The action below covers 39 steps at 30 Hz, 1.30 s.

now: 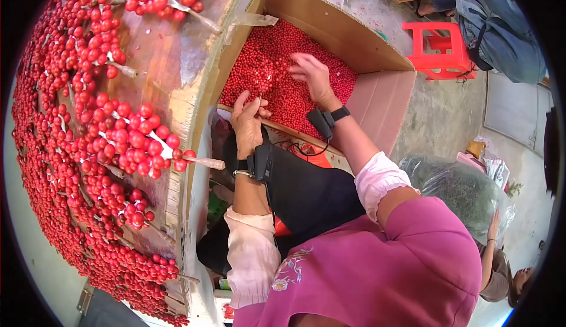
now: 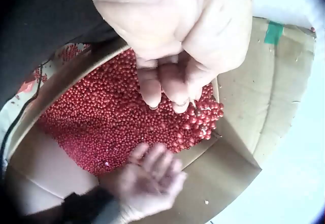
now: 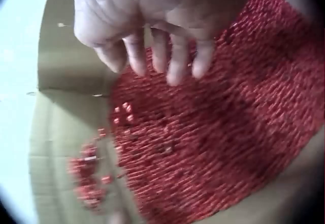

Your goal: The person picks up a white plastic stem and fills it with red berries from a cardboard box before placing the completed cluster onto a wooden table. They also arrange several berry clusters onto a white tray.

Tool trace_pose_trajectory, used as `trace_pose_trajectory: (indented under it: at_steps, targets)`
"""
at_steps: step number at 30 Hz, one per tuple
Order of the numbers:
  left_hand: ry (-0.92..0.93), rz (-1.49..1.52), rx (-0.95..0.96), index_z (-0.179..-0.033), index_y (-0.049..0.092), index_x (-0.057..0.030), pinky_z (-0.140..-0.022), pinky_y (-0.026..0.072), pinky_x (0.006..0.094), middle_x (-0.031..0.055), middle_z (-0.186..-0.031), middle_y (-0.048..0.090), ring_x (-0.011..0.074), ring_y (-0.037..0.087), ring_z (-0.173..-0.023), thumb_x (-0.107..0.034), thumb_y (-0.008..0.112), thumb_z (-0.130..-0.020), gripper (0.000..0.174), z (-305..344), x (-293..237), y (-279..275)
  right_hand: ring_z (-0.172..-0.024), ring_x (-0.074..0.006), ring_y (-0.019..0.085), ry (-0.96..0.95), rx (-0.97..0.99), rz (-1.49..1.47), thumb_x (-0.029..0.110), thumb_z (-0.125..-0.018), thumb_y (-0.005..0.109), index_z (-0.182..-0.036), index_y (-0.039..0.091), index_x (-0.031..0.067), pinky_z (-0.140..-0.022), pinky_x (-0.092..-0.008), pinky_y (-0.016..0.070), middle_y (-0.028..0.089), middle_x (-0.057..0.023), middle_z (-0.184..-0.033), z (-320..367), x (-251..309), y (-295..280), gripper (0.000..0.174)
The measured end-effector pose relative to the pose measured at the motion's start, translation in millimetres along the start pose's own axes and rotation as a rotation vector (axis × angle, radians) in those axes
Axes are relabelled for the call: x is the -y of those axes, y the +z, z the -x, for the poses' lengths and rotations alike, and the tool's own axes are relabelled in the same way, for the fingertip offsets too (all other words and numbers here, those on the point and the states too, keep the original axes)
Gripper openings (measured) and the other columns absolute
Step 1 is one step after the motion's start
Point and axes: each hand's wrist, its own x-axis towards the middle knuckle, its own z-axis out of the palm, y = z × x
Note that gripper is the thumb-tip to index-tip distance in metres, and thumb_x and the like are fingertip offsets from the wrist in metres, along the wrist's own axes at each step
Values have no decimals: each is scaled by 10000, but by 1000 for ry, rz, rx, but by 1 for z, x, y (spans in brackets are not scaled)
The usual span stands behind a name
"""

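Note:
My left hand (image 1: 247,123) pinches the short stem of a berry cluster (image 2: 204,118) between thumb and fingertips. The cluster's round red berries hang over the near corner of a cardboard box (image 1: 348,29). Loose red berries (image 1: 289,106) fill much of that box. Above them, a little apart from the cluster, is my right hand (image 1: 312,79), its fingers spread and slightly bent with nothing held. In the right wrist view the fingers of the right hand (image 3: 157,46) point down toward the loose berries, and the cluster (image 3: 89,176) looks blurred at lower left.
Many berry clusters on cut stems (image 1: 127,135) are heaped on a worn wooden surface (image 1: 153,44) at left. A red plastic stool (image 1: 439,50) stands beyond the box, near a person in denim (image 1: 501,38). A plastic-wrapped green bundle (image 1: 454,188) lies at right, with another person's arm (image 1: 490,244) by it.

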Motion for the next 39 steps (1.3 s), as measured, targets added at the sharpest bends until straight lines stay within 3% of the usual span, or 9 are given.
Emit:
trace_pose_trajectory:
  at_steps: [4, 9, 12, 13, 18, 23, 30, 35, 39]
  targets:
    - [3, 36, -30, -1234, 350, 38, -589, 474, 306, 128, -762, 589, 129, 504, -589, -19, 573, -794, 497, -1, -3, 3, -949, -212, 569, 268, -235, 1051, 337, -797, 540, -1041, 581, 20, -835, -343, 428, 600, -103, -1047, -19, -102, -77, 402]
    - [-8, 31, -43, -1219, 374, 30, -608, 461, 319, 130, -769, 586, 131, 494, -586, 9, 570, -789, 472, 3, 0, 4, -980, -230, 557, 359, -231, 1053, 313, -819, 509, -1009, 591, 21, -868, -351, 410, 600, -121, -1056, -21, -178, -87, 357]
    - [13, 24, -62, -1222, 368, 38, -591, 467, 313, 129, -766, 589, 133, 501, -585, 0, 574, -787, 483, 4, -5, -1, -976, -234, 562, 714, 108, -593, 293, -832, 503, -1001, 589, 24, -878, -359, 417, 608, -112, -1039, -23, -165, -66, 330]
    - [20, 23, -74, -1226, 362, 45, -576, 473, 308, 130, -764, 592, 135, 509, -584, -8, 577, -786, 493, 4, -5, -2, -976, -234, 562, 716, 113, -591, 293, -832, 503, -1001, 589, 24, -878, -359, 417, 608, -112, -1039, -23, -144, -52, 330]
    - [21, 10, -97, -1225, 361, 52, -559, 480, 304, 128, -760, 597, 139, 517, -578, -13, 585, -780, 502, 1, -1, 0, -846, -237, 604, 429, 261, -745, 204, -867, 445, -975, 583, 26, -818, -378, 475, 625, -108, -950, -21, -18, -4, 250]
    - [16, -1, -64, -1223, 365, 49, -560, 481, 305, 123, -756, 597, 140, 520, -582, -13, 589, -779, 501, -1, 4, 0, -851, -219, 600, 227, 393, -552, 182, -868, 445, -952, 575, 8, -807, -358, 475, 614, -103, -930, -3, 35, 22, 233]
    - [-10, 7, -35, -1241, 339, 41, -568, 485, 312, 121, -758, 595, 139, 519, -589, -16, 592, -781, 528, 1, 8, 1, -858, -175, 575, -88, 378, -292, 159, -865, 449, -937, 568, -21, -791, -311, 466, 591, -98, -945, 6, 39, 46, 227]
    - [-12, 0, -60, -1224, 358, 38, -618, 460, 312, 130, -783, 572, 142, 491, -588, 15, 568, -782, 490, 7, 3, 5, -847, -168, 574, -146, 339, -325, 158, -865, 460, -942, 573, -23, -780, -288, 465, 591, -94, -941, 1, 35, 45, 226]
    - [1, 23, -33, -1236, 341, 40, -620, 459, 312, 128, -783, 573, 139, 493, -593, 14, 572, -781, 510, 6, 1, 3, -940, -198, 545, -81, 269, -178, 150, -847, 485, -984, 552, -8, -830, -347, 446, 565, -112, -1017, -4, 27, 28, 220]
